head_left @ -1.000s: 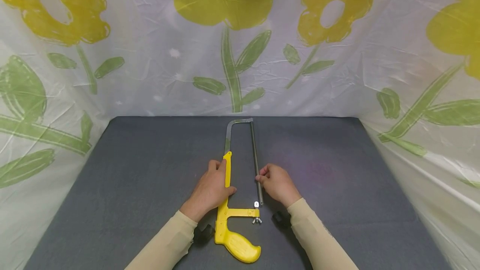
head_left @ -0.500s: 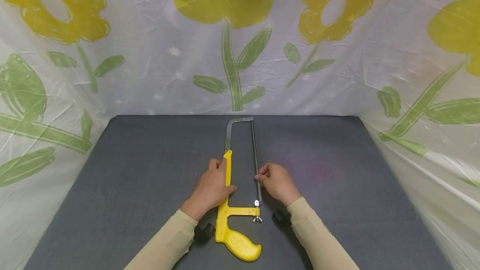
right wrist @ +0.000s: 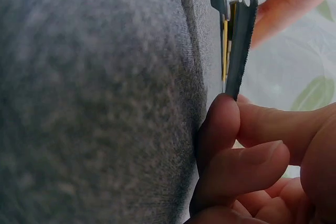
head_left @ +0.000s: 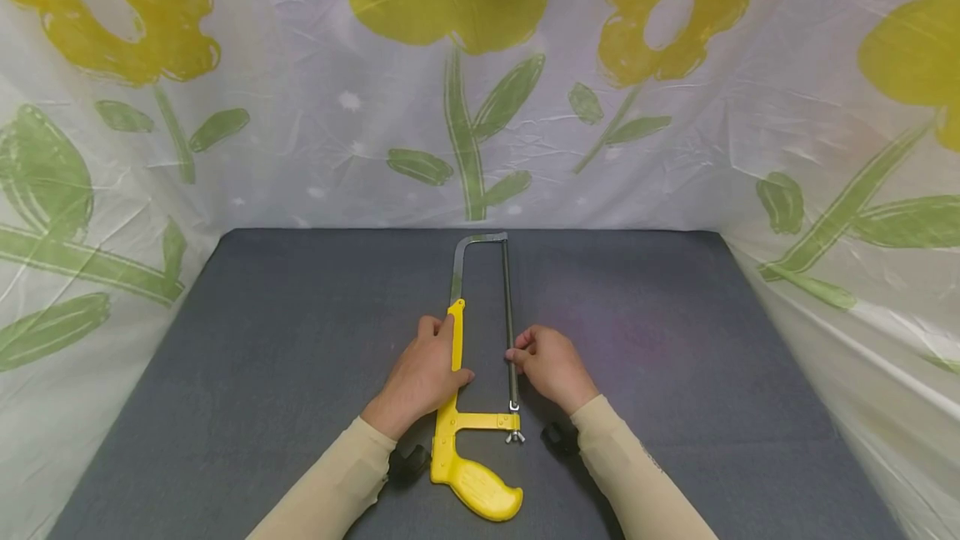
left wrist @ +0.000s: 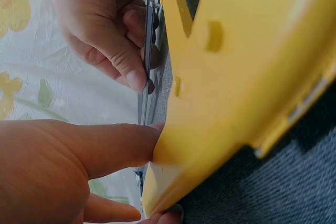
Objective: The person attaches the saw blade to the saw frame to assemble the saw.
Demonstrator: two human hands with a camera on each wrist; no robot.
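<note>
my left hand [head_left: 423,373] presses the yellow hacksaw frame [head_left: 454,357] flat to the table [head_left: 262,357] for steadiness, while my right hand [head_left: 547,367] fingers pinch the blade [head_left: 508,307] just beside it.

Head camera looking forward and down from above the grey felt table [head_left: 262,357], wrist cameras close at tabletop level, all sharing the yellow-handled metal hacksaw [head_left: 455,340] [left wrist: 247,77] [right wrist: 236,40]
</note>
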